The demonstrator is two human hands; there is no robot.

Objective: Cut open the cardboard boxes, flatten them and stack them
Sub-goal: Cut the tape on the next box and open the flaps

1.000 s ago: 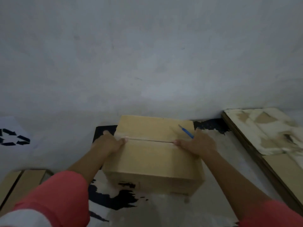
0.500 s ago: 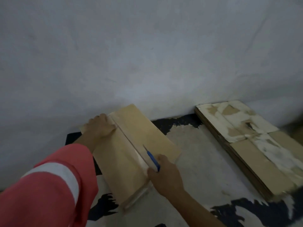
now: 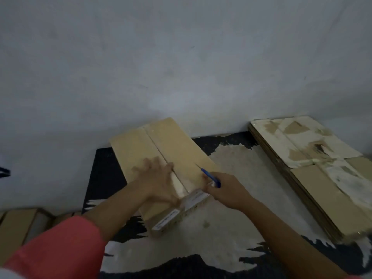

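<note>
A tan cardboard box [image 3: 167, 146] lies on the black-and-white worn surface, turned at an angle, its taped centre seam running away from me toward the wall. My left hand [image 3: 157, 178] rests flat on the box top, fingers spread, beside the near part of the seam. My right hand [image 3: 225, 190] sits at the box's near right corner and grips a blue-handled cutter [image 3: 209, 177], its blade pointing up-left over the right flap. A white label strip shows on the box's near end.
A stack of flattened cardboard [image 3: 314, 174] with torn white patches lies to the right against the grey wall [image 3: 181, 67]. More boxes [image 3: 18, 224] sit at the lower left. The worn mat [image 3: 221, 228] spreads in front of me.
My left hand slid from the box's far left corner down to the near part of the seam. The right hand with the cutter shifted slightly right along the near corner. The view moved closer.
</note>
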